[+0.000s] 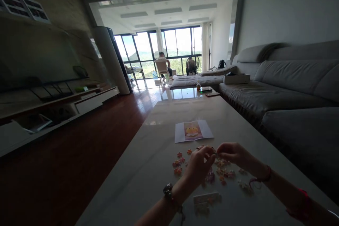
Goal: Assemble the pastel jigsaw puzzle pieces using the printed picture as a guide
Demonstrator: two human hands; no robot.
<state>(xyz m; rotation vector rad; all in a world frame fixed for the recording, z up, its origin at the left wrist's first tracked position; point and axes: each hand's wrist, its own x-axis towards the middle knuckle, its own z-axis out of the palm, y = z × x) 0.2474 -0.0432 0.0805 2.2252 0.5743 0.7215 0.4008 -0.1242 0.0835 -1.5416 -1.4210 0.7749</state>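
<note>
Your left hand (200, 165) and right hand (233, 153) meet over the loose puzzle pieces (177, 171), fingers bent. I can't tell if either one grips a piece. The pieces lie on the table (143, 176), pointing every way. Nearer you, a pale flat bit (201, 205) has its top edge going left to right. Past your hands, the picture sheet (193, 130) is longest side to side.

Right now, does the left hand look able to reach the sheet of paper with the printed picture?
Probably yes. The paper lies on the table just beyond the left hand, with nothing tall between them. The fingertips are close to the right hand, though, perhaps pinching something small.
</note>
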